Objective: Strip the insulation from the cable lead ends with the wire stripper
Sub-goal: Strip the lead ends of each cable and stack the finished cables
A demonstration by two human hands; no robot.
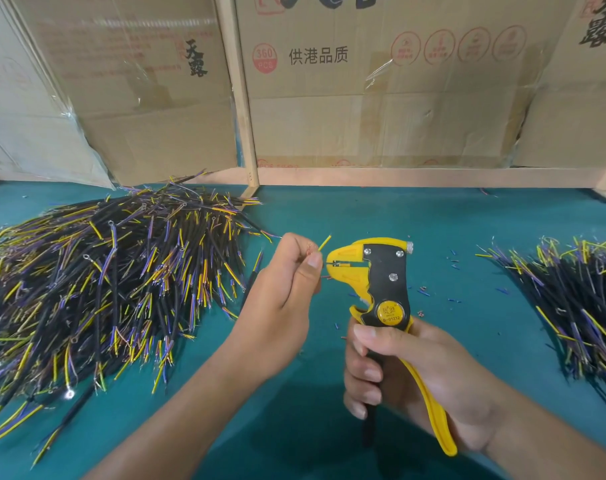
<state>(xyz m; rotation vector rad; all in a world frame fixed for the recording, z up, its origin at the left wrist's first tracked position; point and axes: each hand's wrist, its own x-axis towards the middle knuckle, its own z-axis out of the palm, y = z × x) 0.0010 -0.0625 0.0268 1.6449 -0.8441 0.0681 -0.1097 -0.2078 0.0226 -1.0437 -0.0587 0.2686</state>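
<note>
The right hand (409, 379) grips the handles of the yellow wire stripper (381, 282), held upright over the green table (433, 220). The left hand (284, 292) pinches a cable (249, 285), one yellow lead (325, 242) just beside the stripper's head. Cable piles (104, 278) lie on both sides.

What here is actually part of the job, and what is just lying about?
In use: wire stripper, right hand, left hand, cable, left pile, right pile.
Lying about: cardboard boxes, insulation scraps.
</note>
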